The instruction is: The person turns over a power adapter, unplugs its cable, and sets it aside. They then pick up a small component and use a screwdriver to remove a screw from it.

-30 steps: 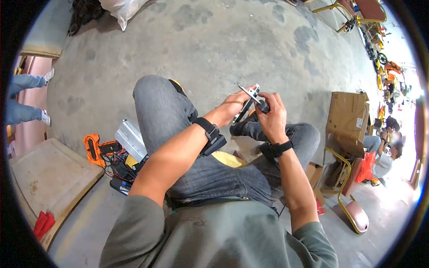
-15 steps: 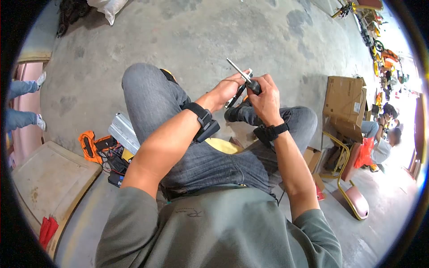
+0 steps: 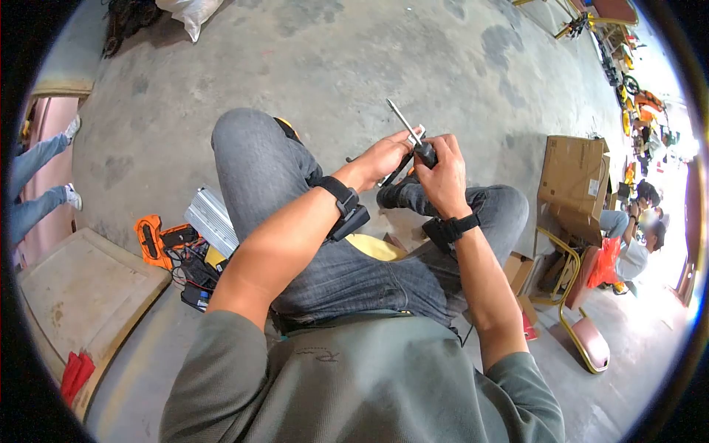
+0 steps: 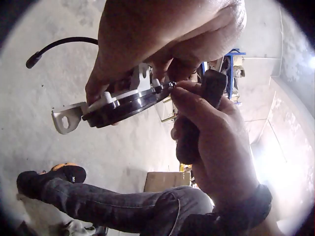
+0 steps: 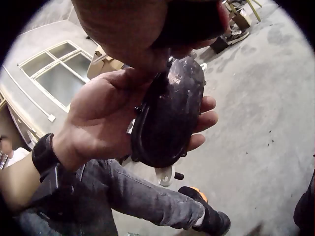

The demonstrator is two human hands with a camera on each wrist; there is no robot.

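In the right wrist view, the left hand [image 5: 101, 115] holds an oval glossy black part [image 5: 170, 113] with a white bracket [image 5: 166, 176] at its lower end, fingers curled behind it. The left wrist view has this part [image 4: 128, 107] edge-on, white brackets on one side, a black cable [image 4: 64, 40] beside it. The right hand [image 3: 443, 177] grips the black handle of a screwdriver [image 3: 405, 120], whose metal shaft points up and left in the head view. In the left wrist view, the right hand's [image 4: 216, 132] thumb and fingertip meet at the part's end; what they pinch is too small to tell.
Left of the legs lie an orange case [image 3: 150, 241], a silver finned box [image 3: 212, 221] and tangled cables. A wooden board [image 3: 88, 288] with red cloth is at the far left. Cardboard boxes [image 3: 572, 181] and a fallen chair [image 3: 589, 341] stand right; other people are at both sides.
The view shifted up, then partly back. The screwdriver's shaft has swung to point more steeply upward as the right hand turned. Both hands stay together at the black part.
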